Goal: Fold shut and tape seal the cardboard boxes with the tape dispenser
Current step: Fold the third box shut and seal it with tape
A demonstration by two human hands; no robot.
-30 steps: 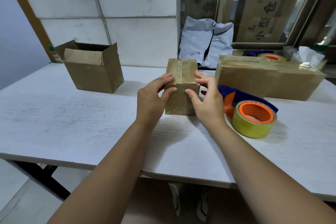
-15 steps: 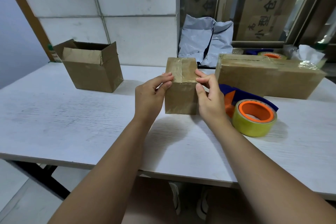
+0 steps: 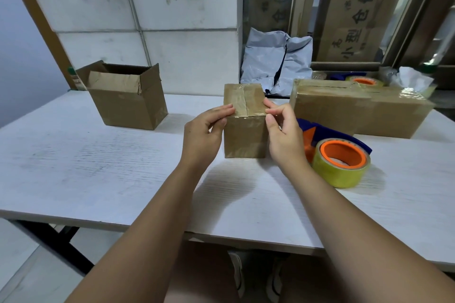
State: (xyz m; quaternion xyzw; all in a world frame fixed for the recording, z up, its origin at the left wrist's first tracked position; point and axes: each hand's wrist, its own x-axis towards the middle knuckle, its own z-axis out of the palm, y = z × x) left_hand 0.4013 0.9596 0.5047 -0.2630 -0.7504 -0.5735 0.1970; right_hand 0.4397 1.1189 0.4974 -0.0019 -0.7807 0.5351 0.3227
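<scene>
A small cardboard box (image 3: pixel 245 138) stands upright mid-table, its top flaps shut under a strip of clear tape. My left hand (image 3: pixel 203 134) lies against its left side, with straight fingers pressing on the top left edge. My right hand (image 3: pixel 283 134) pinches the top right edge, curled fingertips on top and thumb on the side. Just right of that hand lies the blue and orange tape dispenser (image 3: pixel 341 162) with a yellowish roll, and neither hand touches it. An open cardboard box (image 3: pixel 128 106) with raised flaps stands at the back left.
A long, closed, taped box (image 3: pixel 357 109) lies at the back right, with a second tape roll (image 3: pixel 364 81) and crumpled plastic behind it. Grey mailer bags (image 3: pixel 275 66) lean on the wall. The white table's (image 3: pixel 73 155) front edge runs below my forearms.
Both hands slid from the box's front face out to its top side edges. The box stayed in place, as did the dispenser.
</scene>
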